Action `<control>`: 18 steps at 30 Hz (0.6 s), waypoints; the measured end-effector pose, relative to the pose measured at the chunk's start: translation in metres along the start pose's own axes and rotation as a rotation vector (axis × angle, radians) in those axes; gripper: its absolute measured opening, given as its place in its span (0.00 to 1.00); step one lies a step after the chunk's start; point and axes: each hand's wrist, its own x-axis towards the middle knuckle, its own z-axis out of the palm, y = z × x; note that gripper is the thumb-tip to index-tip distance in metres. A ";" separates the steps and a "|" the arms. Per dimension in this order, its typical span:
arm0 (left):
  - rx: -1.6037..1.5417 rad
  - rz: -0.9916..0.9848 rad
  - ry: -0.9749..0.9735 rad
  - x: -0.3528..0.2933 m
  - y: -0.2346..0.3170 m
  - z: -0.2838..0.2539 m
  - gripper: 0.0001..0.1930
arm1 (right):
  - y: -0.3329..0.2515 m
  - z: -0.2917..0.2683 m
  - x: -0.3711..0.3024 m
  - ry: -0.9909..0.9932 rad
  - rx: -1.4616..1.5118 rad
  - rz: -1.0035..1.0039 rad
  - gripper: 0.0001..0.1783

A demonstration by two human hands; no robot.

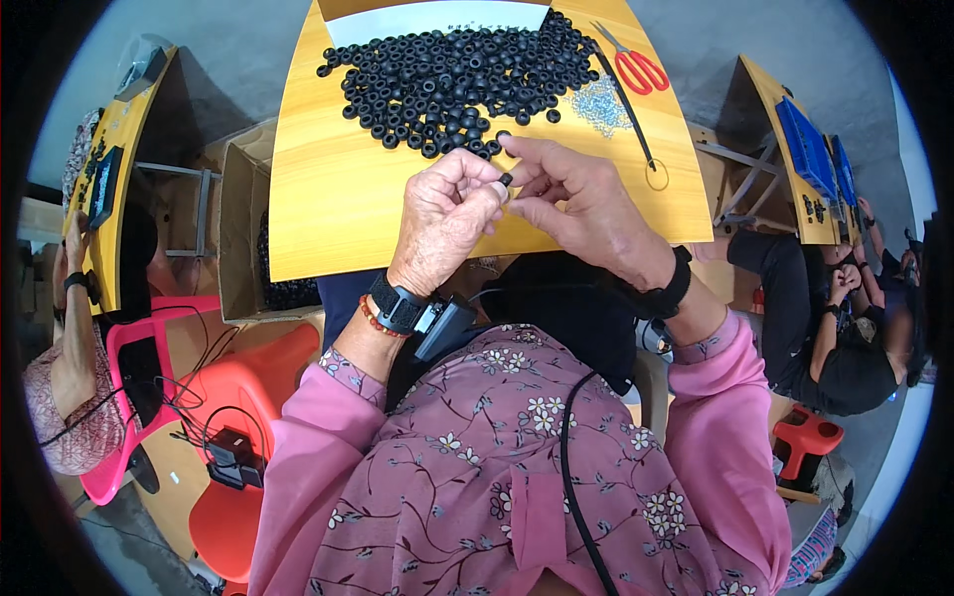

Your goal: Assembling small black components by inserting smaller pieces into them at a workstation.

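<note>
Above the near part of the yellow table [338, 209], just short of the heap of black rings [437, 84]: 1 small black piece [506, 180], held up off the tabletop. Pinched between thumb and fingertip of the left hand [442, 214], fingers closed on it. Right hand [586, 194] just beside, index finger and thumb spread apart, other fingers curled; cannot tell any grip or touch on the piece. Step in hand, by judgement: close 2-handed fingertip work on 1 piece. Next move seemingly calls for a steady left pinch and fine aim from the right. Count: 2 hands, 1 piece held, 1 pair of red-handled scissors [624, 53], 1 black cord [627, 109] beside the scissors, 1 white box [437, 20] behind the heap. Black rings too many and too overlapped to count. Small clear bits [599, 106] in 1 loose pile beside the cord, likewise uncountable.
</note>
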 end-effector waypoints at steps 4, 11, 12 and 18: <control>-0.039 0.015 0.007 0.001 -0.001 -0.001 0.02 | 0.001 0.000 0.004 -0.052 -0.197 -0.161 0.16; 0.015 0.028 -0.009 0.000 -0.001 -0.002 0.02 | 0.001 0.003 0.002 -0.020 -0.401 -0.304 0.16; 0.030 0.042 -0.011 0.000 -0.002 -0.003 0.03 | 0.000 0.003 0.001 -0.020 -0.411 -0.297 0.16; 0.005 0.009 -0.007 0.000 -0.003 -0.002 0.05 | 0.000 0.000 -0.001 0.001 -0.414 -0.284 0.18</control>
